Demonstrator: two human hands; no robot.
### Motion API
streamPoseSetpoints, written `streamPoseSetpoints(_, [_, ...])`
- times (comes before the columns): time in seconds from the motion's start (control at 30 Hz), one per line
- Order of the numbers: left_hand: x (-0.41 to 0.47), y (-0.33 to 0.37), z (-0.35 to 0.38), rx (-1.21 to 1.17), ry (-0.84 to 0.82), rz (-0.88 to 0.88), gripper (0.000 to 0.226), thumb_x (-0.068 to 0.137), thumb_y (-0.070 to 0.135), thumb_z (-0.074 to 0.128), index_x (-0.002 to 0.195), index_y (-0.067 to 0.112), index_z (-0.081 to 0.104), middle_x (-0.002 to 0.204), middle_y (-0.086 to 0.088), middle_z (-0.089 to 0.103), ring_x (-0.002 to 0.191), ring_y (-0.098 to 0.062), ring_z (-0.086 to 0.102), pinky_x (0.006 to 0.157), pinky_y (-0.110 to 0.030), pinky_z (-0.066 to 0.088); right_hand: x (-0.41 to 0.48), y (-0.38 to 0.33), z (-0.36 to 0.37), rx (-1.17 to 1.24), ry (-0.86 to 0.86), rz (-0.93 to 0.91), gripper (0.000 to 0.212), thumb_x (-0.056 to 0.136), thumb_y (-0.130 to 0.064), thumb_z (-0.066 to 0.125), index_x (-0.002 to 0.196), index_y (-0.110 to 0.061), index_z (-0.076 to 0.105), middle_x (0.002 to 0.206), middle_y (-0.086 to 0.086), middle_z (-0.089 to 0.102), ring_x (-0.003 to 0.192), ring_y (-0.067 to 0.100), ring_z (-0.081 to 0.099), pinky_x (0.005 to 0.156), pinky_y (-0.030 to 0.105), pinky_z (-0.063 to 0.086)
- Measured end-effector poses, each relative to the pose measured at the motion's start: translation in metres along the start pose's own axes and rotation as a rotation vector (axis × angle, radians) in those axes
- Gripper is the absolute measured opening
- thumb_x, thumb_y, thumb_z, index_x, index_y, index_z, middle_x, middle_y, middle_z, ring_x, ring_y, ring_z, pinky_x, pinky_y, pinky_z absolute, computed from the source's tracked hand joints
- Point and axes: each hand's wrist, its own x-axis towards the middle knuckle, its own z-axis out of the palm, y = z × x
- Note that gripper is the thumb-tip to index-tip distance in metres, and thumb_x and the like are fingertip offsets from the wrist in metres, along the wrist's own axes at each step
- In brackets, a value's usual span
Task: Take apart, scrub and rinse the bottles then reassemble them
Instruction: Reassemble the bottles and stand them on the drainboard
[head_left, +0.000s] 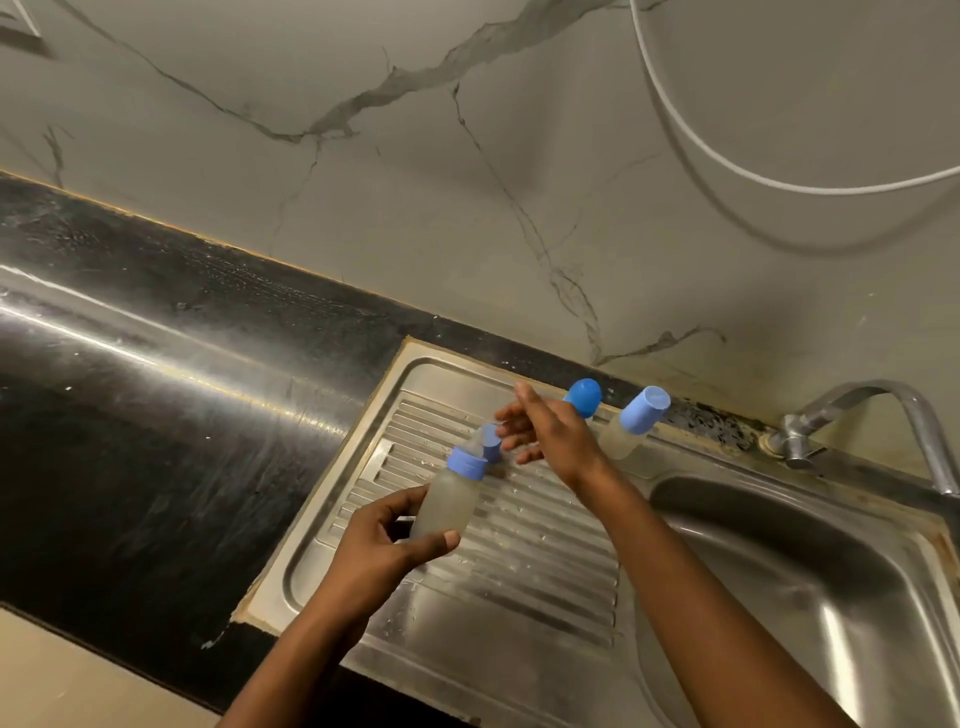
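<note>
**Left hand** (384, 545): fingers and thumb are wrapped round the lower body of the frosted bottle (451, 501), gripping it. The bottle is tilted, neck pointing up and away from the person, and is held above the steel drainboard (519, 571).

**Fittings on the frosted bottle:** 1 blue collar ring (467, 463) sits at the neck. 1 clear teat (475, 440) stands out of it, uncovered.

**Loose blue cap** (492, 446): lies just behind the teat, over the ribbed part of the drainboard. Whether it rests on the steel or touches a fingertip cannot be told.

**Right hand** (545, 434): reaches across above the drainboard with fingers straight and spread, holding nothing. Its fingertips are near the loose blue cap.

**Domed-cap bottle** (584, 397): stands at the back edge of the drainboard. Only its blue domed top shows; the body is hidden behind the right hand.

**Flat-cap bottle** (618, 441): has a frosted body with its blue flat cap (644, 410) on. It stands at the back edge, just right of the domed-cap bottle.

**Sink basin** (779, 571): steel, to the right of the drainboard.

**Tap** (883, 405): chrome, curved, at the back right corner over the basin.

**Counter** (156, 415): black stone, left of the drainboard.

**Wall** (467, 156): pale, with grey veins.

**White hose** (727, 166): 1 hose hangs in a loop against the wall, upper right.
</note>
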Motion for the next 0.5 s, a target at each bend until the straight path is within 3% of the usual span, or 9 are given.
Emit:
streamPoseSetpoints(0.1, [0.001,-0.007,-0.006,-0.017,0.013,-0.016,0.064,0.069,0.030,0.094,0.130,0.024,0.073,0.120,-0.002,0.079,0.108,-0.025,0.076,0.100,-0.051,0.059,0.023,0.019,0.007,-0.451,0.112,-0.101,0.021,0.101,-0.040,0.063,0.117,-0.030,0.072,0.112,-0.010,0.073,0.100,0.011,0.068,0.090,0.037,0.060])
streamPoseSetpoints(0.23, [0.004,-0.012,-0.012,-0.019,0.064,-0.027,0.064,0.073,0.020,0.097,0.131,0.023,0.072,0.119,-0.001,0.079,0.106,-0.024,0.077,0.096,-0.046,0.061,0.030,0.029,0.022,-0.765,0.066,-0.161,0.054,0.089,-0.040,0.075,0.140,-0.036,0.059,0.141,-0.011,0.059,0.121,0.014,0.061,0.096,0.034,0.053])
streamPoseSetpoints(0.4, [0.006,-0.013,-0.018,-0.019,0.099,-0.038,0.061,0.075,0.016,0.093,0.132,0.023,0.071,0.120,0.000,0.078,0.104,-0.025,0.077,0.092,-0.044,0.062,0.040,0.049,0.028,-0.888,-0.003,-0.157,0.055,0.092,-0.028,0.075,0.144,-0.028,0.057,0.142,-0.002,0.061,0.126,0.022,0.061,0.100,0.037,0.052])
streamPoseSetpoints(0.5, [0.005,-0.012,-0.020,-0.013,0.111,-0.034,0.062,0.075,0.019,0.094,0.132,0.024,0.072,0.122,0.002,0.077,0.102,-0.024,0.077,0.091,-0.041,0.062,0.043,0.051,0.021,-0.807,0.049,-0.125,0.048,0.093,-0.031,0.073,0.139,-0.028,0.062,0.134,-0.002,0.066,0.121,0.020,0.063,0.096,0.030,0.049])
